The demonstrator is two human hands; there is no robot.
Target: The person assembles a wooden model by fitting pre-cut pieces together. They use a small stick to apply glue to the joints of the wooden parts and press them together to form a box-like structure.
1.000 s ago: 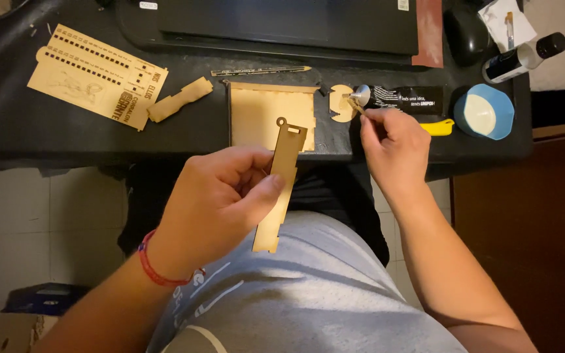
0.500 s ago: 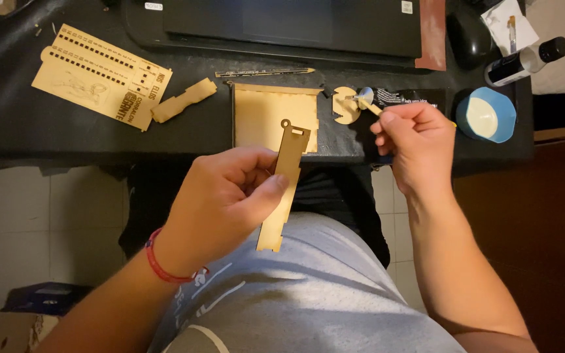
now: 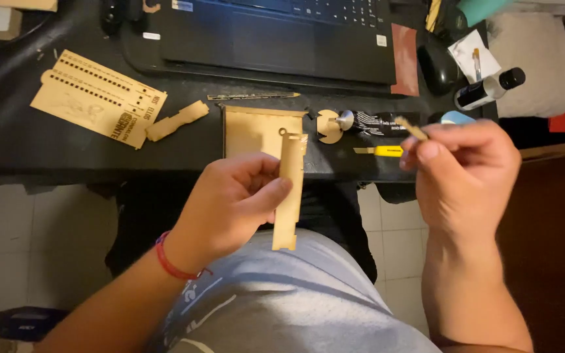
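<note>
Two hands hold wooden parts above the lap

Two hands work in front of a black table (image 3: 67, 147), where a laptop (image 3: 276, 39) stands at the back. A flat wooden sheet with rows of holes (image 3: 96, 104) lies on the left, and a square wooden plate (image 3: 253, 127) in the middle. The left hand (image 3: 230, 202) grips a long wooden strip (image 3: 289, 193) upright, as it did a second ago. The right hand (image 3: 465, 173) was at the table edge then; now it is lifted and closed on a small wooden stick (image 3: 412, 128), pinched between thumb and fingers. So the small piece has left the table and is near the strip, not touching it.
</note>
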